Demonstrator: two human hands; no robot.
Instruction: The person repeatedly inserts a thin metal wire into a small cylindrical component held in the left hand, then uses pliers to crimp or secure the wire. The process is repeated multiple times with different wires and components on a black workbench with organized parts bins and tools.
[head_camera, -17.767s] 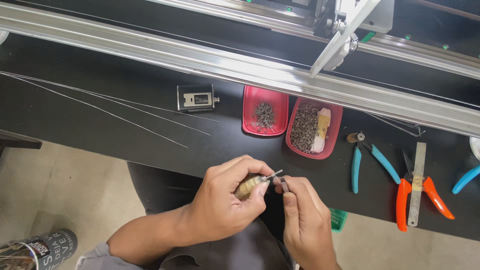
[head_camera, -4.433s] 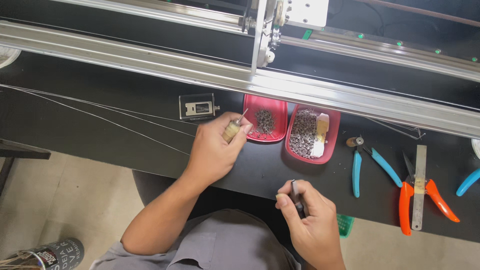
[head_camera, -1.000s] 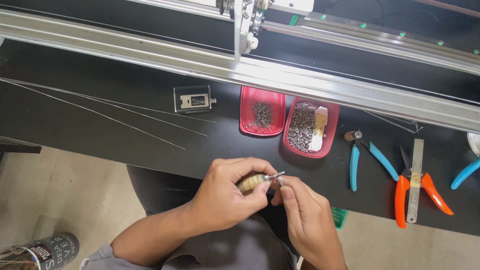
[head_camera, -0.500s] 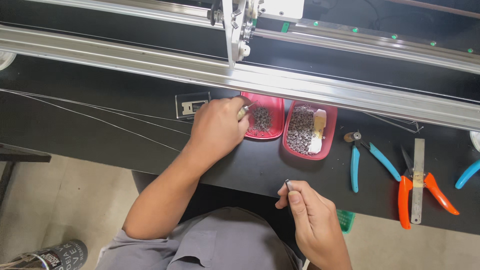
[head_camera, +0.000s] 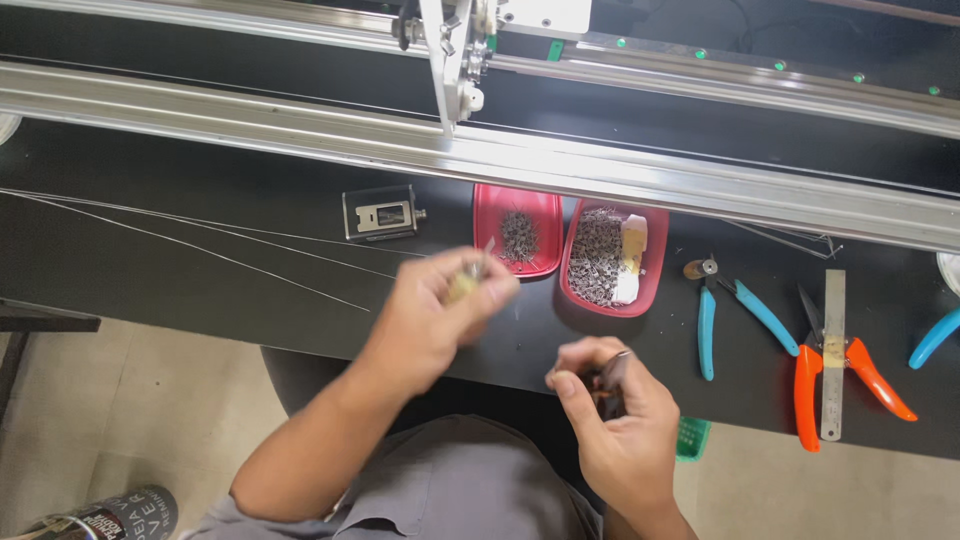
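The left hand is closed around a small yellowish-handled tool, its thin metal tip poking up toward the left red tray; the hand is blurred, hovering over the black tabletop just short of that tray. The right hand sits lower, near the tabletop's front edge, with thumb and fingers pinched on a small dark part — too small to make out in detail.

The left red tray carries a little heap of tiny metal pieces. Touching it on the right stands a second red tray with a larger heap and a pale block (whitish, upright against its right wall). To the left of the trays lies a small grey metal fixture, and thin wires run across the tabletop from the far left toward it.

Right of the trays lie blue-handled pliers, then orange-handled cutters with a steel ruler laid across them — and another blue handle at the frame's edge. A long aluminium rail spans the back, with a carriage mounted above it. A small green basket-like item peeks out below the tabletop edge beside the right wrist.
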